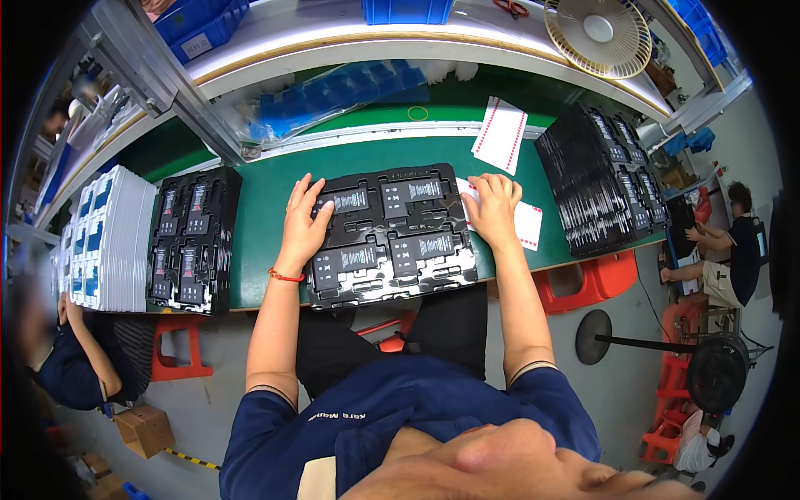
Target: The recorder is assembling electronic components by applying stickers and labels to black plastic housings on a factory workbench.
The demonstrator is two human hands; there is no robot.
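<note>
A black moulded plastic tray [379, 223] lies on the green table in front of me, with several flat black batteries [410, 195] in its compartments. My left hand [305, 218] is open at the tray's upper left edge, fingers spread and thumb over the rim. Beyond the tray's right edge, my right hand [493, 207] rests with its fingers apart and slightly bent. White cards with red edge marks [528, 225] lie partly beneath that hand. More such white cards [500, 133] lie farther back, toward the right.
Tall stacks of black battery trays stand at right [592, 187] and left [193, 237]. Left of the latter is a stack of white trays [112, 237]. A shelf [333, 46] with a fan [598, 33] and blue bins spans the back. A person [737, 242] sits at far right.
</note>
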